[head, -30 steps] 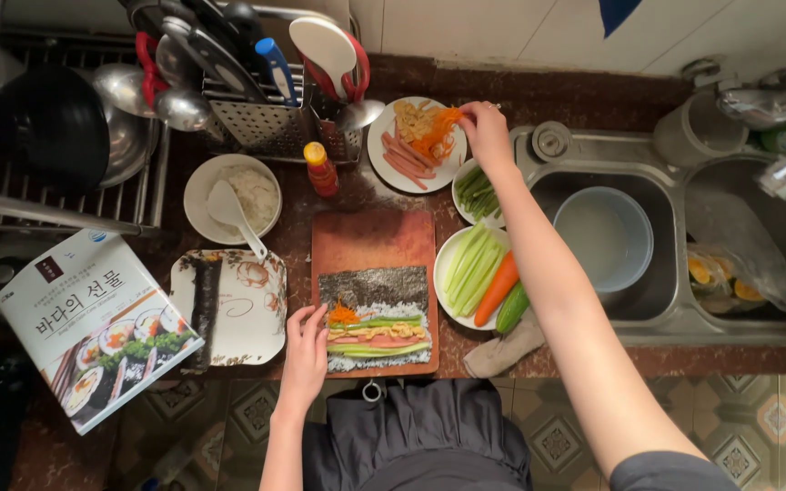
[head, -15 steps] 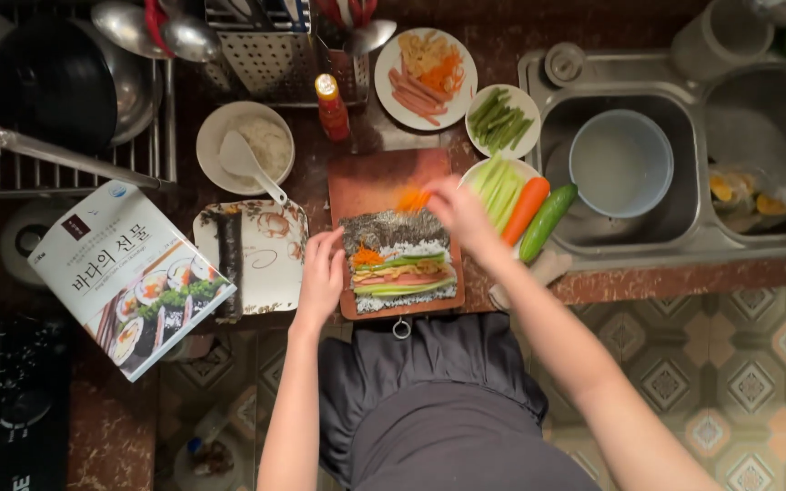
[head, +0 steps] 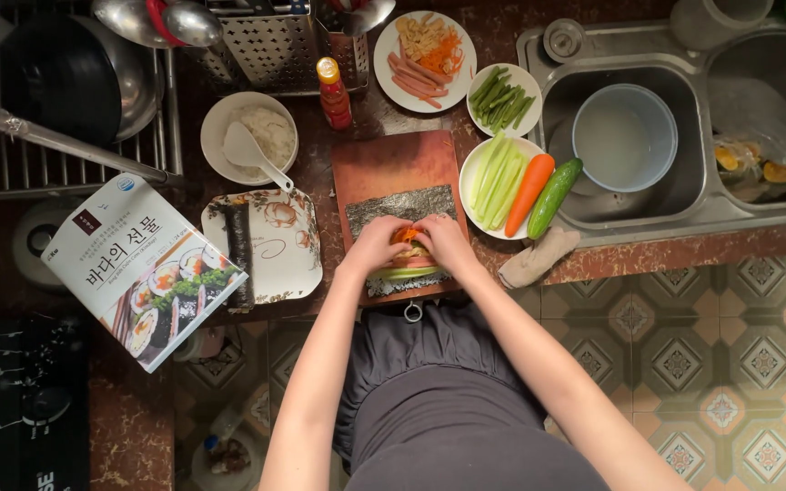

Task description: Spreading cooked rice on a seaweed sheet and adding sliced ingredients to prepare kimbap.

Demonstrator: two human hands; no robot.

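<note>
left hand [head: 377, 245]: curled, pressing fillings [head: 408, 255]
right hand [head: 443, 241]: curled, pressing same
base: seaweed sheet [head: 393, 205] on cutting board [head: 393, 159]

My left hand [head: 374, 245] and right hand [head: 444, 241] cover most of the fillings [head: 406, 257] on the seaweed sheet [head: 399, 205]; I can't tell my grip; the sink bag [head: 761, 123] runs off-frame.

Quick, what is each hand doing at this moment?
Left hand: fingers curled on the fillings over the seaweed sheet.
Right hand: the same, pressing beside it. Whether either grips cannot be told.
</note>
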